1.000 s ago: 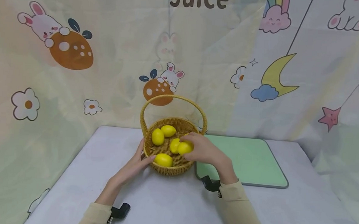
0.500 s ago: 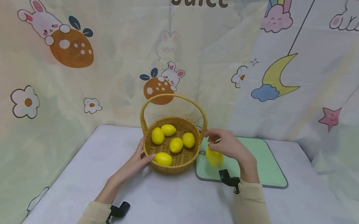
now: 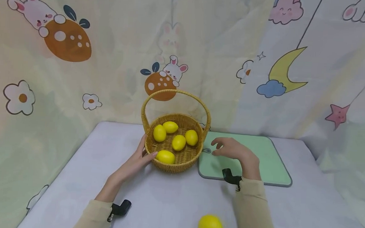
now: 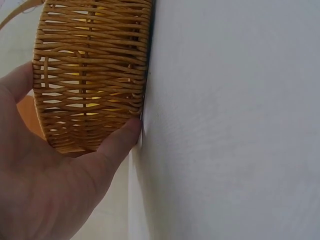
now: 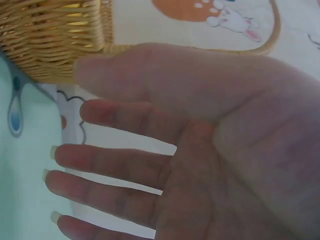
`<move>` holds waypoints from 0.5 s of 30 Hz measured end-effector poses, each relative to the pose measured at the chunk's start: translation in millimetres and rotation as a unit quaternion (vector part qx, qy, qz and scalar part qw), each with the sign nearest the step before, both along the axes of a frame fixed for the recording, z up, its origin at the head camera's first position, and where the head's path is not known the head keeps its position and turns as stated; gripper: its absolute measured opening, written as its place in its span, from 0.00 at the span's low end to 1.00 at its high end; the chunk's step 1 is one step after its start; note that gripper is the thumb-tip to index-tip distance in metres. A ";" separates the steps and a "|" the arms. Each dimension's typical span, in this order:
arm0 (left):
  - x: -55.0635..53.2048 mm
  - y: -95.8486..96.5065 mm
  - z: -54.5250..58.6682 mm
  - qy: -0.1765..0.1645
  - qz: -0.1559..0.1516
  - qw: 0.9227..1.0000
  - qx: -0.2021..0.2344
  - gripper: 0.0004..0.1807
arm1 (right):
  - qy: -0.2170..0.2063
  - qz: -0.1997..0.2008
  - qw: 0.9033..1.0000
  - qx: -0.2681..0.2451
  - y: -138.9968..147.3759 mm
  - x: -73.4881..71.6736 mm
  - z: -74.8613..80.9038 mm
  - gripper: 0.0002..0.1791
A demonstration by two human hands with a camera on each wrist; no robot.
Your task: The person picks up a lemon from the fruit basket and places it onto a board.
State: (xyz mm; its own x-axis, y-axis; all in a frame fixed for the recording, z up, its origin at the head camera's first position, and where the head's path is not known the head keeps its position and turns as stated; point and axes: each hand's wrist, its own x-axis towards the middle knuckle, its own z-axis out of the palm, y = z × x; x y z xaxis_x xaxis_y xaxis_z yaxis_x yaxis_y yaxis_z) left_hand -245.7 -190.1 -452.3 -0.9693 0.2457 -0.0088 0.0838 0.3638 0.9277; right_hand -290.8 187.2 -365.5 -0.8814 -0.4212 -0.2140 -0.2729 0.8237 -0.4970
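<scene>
A wicker basket (image 3: 174,168) with a tall arched handle stands on the table and holds several yellow lemons (image 3: 165,157). My left hand (image 3: 134,164) grips its left side, thumb over the rim; in the left wrist view, a finger presses low against the woven wall (image 4: 90,75). Right of the basket, over the green cutting board (image 3: 275,165), my right hand (image 3: 234,150) is empty, its fingers spread apart in the right wrist view. One loose lemon (image 3: 210,226) is at the bottom of the head view, left of my right sleeve, well away from both hands.
A white-covered table (image 3: 166,201) lies under everything. The board's hanging hole (image 3: 206,150) is beside the basket. A printed cloth backdrop (image 3: 120,74) rises just behind the table. Each wrist wears a small black camera (image 3: 121,208).
My right hand lifted a lemon out of the basket to the right and let go of it. That lemon is now near the front. My left hand stayed on the basket; the view tipped down slightly.
</scene>
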 end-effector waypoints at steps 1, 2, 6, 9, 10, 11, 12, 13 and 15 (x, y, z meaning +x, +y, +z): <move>-0.8 0.7 1.0 0.001 -0.001 1.000 0.000 0.50 | 0.003 0.000 1.000 0.000 0.5 1.4 2.4 0.25; -1.6 1.4 1.9 0.002 -0.002 1.000 0.000 0.50 | 0.005 0.001 1.000 -0.001 0.9 3.0 5.2 0.25; -5.0 3.7 3.9 0.002 -0.003 1.000 -0.004 0.51 | 0.006 0.012 1.000 0.002 -0.2 12.6 16.5 0.26; -7.6 5.0 3.4 0.005 -0.005 1.000 -0.003 0.50 | 0.003 0.030 1.000 0.003 -3.3 26.0 25.7 0.26; -8.4 5.7 2.9 0.007 -0.006 1.000 -0.001 0.50 | 0.000 0.041 0.999 0.002 -4.3 32.3 28.4 0.27; -9.2 6.4 2.4 0.009 -0.006 1.000 -0.001 0.50 | -0.005 0.049 0.999 0.000 -5.3 39.9 30.8 0.27; -9.8 7.0 1.8 0.009 -0.007 1.000 -0.001 0.50 | -0.011 0.063 0.998 -0.002 -5.9 48.8 33.3 0.29; -10.4 7.7 1.5 0.011 -0.008 1.000 0.000 0.50 | -0.019 0.075 0.997 -0.003 -6.3 59.2 35.3 0.30; -11.4 9.4 1.4 0.014 -0.012 1.000 0.000 0.51 | -0.039 0.103 0.994 0.010 -5.5 84.3 37.4 0.34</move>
